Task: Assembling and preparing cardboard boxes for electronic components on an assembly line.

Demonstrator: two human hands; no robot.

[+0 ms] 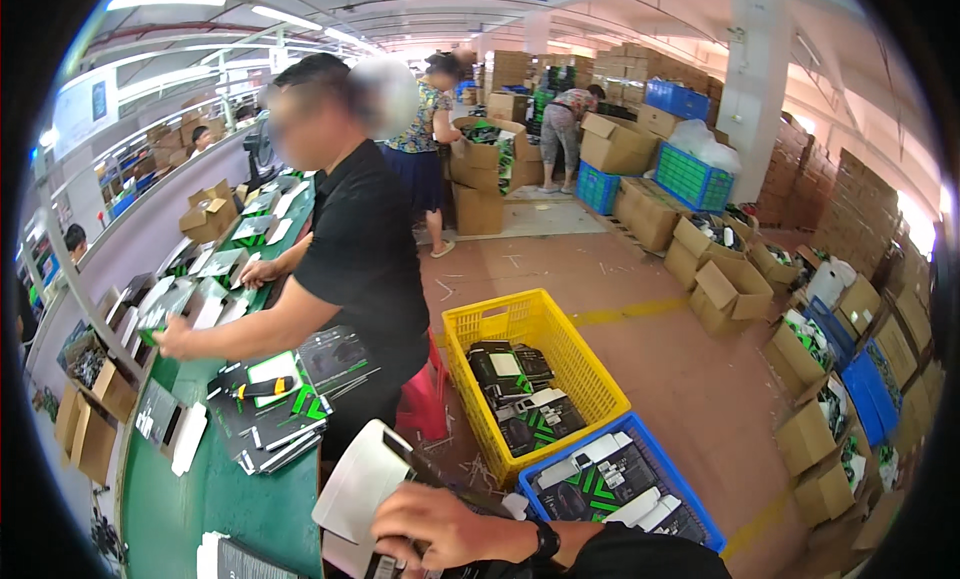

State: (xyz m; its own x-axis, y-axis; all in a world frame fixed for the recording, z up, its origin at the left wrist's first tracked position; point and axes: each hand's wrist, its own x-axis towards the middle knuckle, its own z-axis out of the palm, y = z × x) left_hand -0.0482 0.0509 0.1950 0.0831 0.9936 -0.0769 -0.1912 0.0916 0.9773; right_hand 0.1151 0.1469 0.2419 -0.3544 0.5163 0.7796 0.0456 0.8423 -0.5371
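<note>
My right hand (430, 527), with a black watch on its wrist, reaches in from the lower right. Its fingers are curled over the edge of a dark carton box (385, 567) with a white label, at the bottom edge. Just beyond the fingers stands a white flap or box panel (362, 487). The lower part of what I hold is cut off by the frame. My left hand is not in view. Left of my hand, a stack of black-and-white flat cartons (240, 557) lies on the green worktable (170, 499).
A co-worker in black (365, 239) handles boxes at the table, beside a carton pile (270, 429) with a yellow-and-black tool (265, 388). Right of me are a yellow crate (590, 354) and a blue crate (705, 524) of cartons. Cardboard boxes (730, 294) line the right side.
</note>
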